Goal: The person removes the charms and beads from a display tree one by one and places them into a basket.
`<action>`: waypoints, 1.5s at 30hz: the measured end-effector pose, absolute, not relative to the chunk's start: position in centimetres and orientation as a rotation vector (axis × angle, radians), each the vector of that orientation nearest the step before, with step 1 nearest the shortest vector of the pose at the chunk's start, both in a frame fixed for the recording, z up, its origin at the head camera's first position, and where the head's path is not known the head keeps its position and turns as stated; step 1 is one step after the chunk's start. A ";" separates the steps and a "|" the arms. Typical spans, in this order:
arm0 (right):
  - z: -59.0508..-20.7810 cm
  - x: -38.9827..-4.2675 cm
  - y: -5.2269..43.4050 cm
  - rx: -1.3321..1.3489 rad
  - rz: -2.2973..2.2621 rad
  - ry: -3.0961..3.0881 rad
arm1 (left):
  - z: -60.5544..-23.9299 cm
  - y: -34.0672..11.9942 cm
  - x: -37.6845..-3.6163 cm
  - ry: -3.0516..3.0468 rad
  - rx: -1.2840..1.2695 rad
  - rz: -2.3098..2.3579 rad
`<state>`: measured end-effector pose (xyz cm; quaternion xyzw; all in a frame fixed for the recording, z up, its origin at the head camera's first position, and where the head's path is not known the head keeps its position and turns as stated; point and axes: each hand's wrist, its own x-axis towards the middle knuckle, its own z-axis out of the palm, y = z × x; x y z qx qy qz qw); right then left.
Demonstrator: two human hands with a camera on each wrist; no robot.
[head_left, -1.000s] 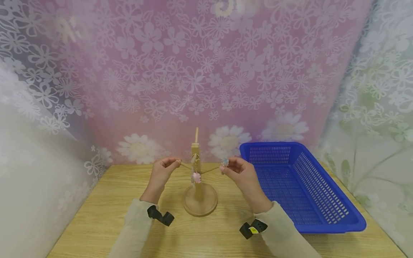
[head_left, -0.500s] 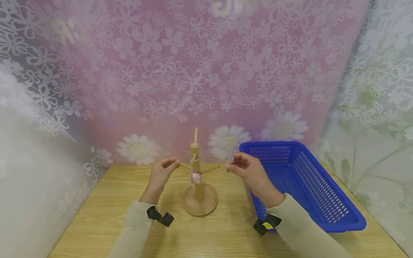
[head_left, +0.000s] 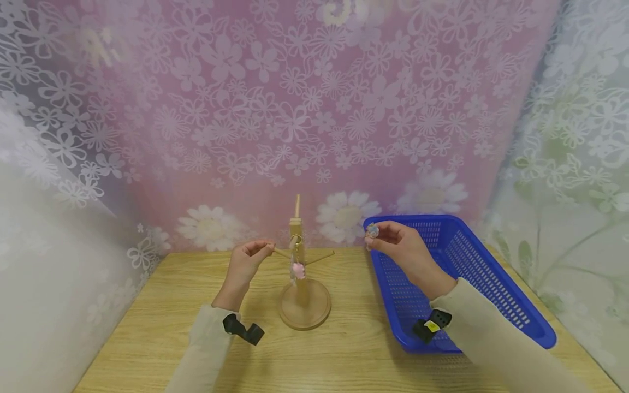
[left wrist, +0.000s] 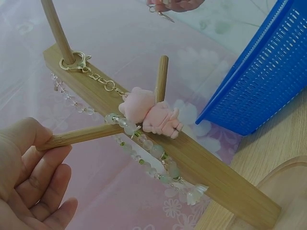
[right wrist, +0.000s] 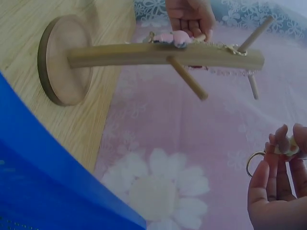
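Pinching a small charm (head_left: 372,231), the right hand (head_left: 408,252) hovers over the blue basket (head_left: 491,305).

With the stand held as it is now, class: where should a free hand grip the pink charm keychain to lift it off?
Probably pinch the gold clasp looped round the upper peg, coming from the peg's free end; the keychain dangles from that loop.

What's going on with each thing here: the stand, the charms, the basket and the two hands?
Wooden stand: upright on the table.
Pink charm: hanging from the stand.
Left hand: pinching a left peg of the stand.
Small charm: off the stand, pinched by the right hand above the basket's near corner.
Blue basket: on the table, nothing seen inside.
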<state>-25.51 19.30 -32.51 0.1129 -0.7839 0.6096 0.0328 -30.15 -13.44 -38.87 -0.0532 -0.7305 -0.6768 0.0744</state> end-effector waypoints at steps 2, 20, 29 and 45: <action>-32.3 -25.7 19.8 0.353 1.900 -2.396 | -38.9 -13.5 -30.2 -2.196 -0.161 -2.032; -32.5 -27.0 22.7 0.309 1.888 -2.374 | -38.8 -13.6 -30.5 -2.200 -0.182 -2.006; -32.8 -27.3 23.5 0.272 1.827 -2.421 | -38.9 -13.6 -30.7 -2.182 -0.197 -2.005; -33.6 -28.4 26.6 0.259 1.884 -2.434 | -39.0 -13.6 -30.3 -2.176 -0.219 -2.017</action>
